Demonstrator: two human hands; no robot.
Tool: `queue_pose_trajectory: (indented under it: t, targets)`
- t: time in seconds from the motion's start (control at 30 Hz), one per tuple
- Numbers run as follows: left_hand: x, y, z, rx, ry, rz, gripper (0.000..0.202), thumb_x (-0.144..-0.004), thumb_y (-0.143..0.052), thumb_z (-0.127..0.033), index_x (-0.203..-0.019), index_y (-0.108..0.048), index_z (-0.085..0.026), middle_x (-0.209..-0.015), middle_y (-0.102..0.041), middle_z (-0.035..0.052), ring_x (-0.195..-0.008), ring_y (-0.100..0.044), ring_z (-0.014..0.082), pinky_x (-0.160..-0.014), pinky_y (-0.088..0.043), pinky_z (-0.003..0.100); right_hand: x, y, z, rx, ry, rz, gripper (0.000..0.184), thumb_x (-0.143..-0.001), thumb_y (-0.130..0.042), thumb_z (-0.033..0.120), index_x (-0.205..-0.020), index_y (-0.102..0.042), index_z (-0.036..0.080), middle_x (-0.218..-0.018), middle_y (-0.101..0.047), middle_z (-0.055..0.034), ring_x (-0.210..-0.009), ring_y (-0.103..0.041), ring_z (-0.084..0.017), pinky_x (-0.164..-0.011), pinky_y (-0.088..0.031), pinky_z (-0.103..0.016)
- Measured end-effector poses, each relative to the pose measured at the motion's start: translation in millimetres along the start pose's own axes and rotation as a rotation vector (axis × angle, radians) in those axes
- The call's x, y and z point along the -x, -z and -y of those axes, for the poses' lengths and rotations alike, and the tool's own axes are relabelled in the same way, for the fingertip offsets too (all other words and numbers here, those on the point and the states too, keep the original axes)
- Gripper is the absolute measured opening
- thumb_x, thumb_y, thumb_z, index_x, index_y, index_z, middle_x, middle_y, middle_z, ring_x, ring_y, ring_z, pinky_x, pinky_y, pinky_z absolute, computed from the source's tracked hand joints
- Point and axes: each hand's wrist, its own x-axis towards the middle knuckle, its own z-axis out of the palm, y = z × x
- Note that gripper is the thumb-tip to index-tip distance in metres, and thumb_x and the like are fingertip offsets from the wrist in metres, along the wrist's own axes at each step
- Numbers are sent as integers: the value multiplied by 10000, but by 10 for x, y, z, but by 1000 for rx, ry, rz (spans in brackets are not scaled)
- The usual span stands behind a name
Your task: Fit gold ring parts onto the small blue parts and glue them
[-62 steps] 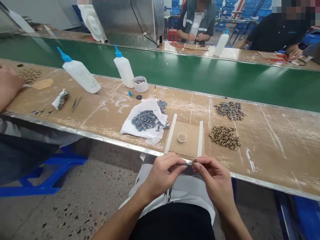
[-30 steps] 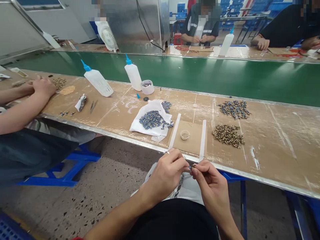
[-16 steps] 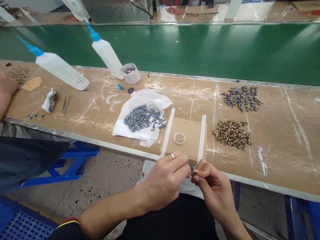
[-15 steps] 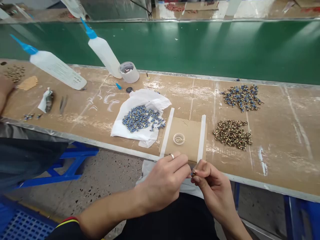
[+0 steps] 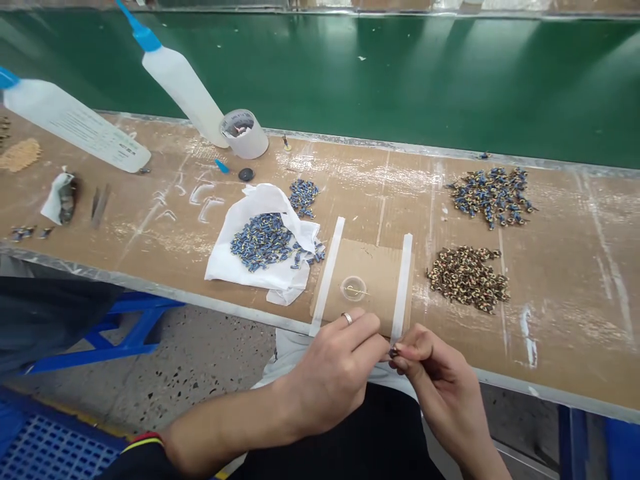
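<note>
My left hand (image 5: 334, 373) and my right hand (image 5: 440, 383) meet fingertip to fingertip at the near edge of the brown bench, both pinched on one tiny dark piece (image 5: 393, 350). A ring sits on a left finger. Just beyond them lies a cardboard pad (image 5: 370, 283) with two white tape strips and a small clear cap (image 5: 353, 289). To its left a white cloth (image 5: 235, 267) carries a heap of small blue pieces (image 5: 263, 240). To its right lie a pile of brown-gold pieces (image 5: 467, 277) and a blue-and-gold pile (image 5: 493, 193).
Two white squeeze bottles with blue nozzles (image 5: 183, 83) (image 5: 70, 123) lie tilted at the back left by a tape roll (image 5: 245, 133). A green conveyor belt (image 5: 400, 80) runs behind the bench. Tweezers (image 5: 99, 202) and a rag (image 5: 60, 197) lie at left. Blue stool frame (image 5: 135, 327) stands below.
The view has tilted down and closer, so the people across the belt and the neighbour's arms have left it. My hands stay pinched together at the bench edge, shifted slightly lower.
</note>
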Motion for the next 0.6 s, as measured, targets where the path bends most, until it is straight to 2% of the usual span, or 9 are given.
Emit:
queue_pose_trajectory:
  t: [0.13,0.2,0.27,0.4,0.5,0.6]
  targets:
    - [-1,-28,14,-28,12,15,181,-1013,-460,-163,-916,-610,-136,-819,-574,46,-778,-522,189,-730,-472,305,-18,93,-16,-22,-49,-16,114,-943,-616,169,-842,-611,221,-753,-562,17,-677,-563,-109,-615,-464,-221]
    - [20,-19,22,-5,51,40,201,-1031,-454,-261,-1012,-604,-129,-887,-612,58,-834,-561,198,-758,-493,313,-3,95,-29,-16,-56,-52,92,-939,-627,172,-864,-628,226,-788,-581,14,-682,-574,-101,-621,-478,-209]
    - [65,-6,29,36,98,79,230,-1037,-437,-294,-1044,-603,-136,-915,-623,60,-844,-577,197,-752,-499,309,29,66,-45,-7,-48,-79,81,-937,-630,169,-886,-636,232,-832,-596,8,-695,-582,-98,-629,-492,-206]
    - [194,4,40,106,136,150,272,-1052,-376,-254,-971,-614,-151,-879,-613,50,-776,-564,177,-707,-481,290,91,-40,-74,12,6,-82,96,-932,-631,150,-897,-641,238,-868,-616,-6,-731,-591,-108,-644,-510,-210]
    - [279,-6,67,123,136,130,321,-1054,-343,-238,-868,-589,-152,-837,-593,49,-738,-539,167,-677,-462,276,108,-110,-79,33,35,-59,96,-921,-643,143,-897,-660,235,-863,-627,-18,-751,-606,-124,-659,-523,-228]
    - [335,-24,122,145,102,102,310,-1039,-352,-210,-814,-558,-159,-796,-569,38,-697,-512,155,-645,-436,260,101,-145,-64,37,4,-54,70,-909,-668,170,-923,-692,235,-865,-656,-26,-738,-634,-130,-661,-545,-235]
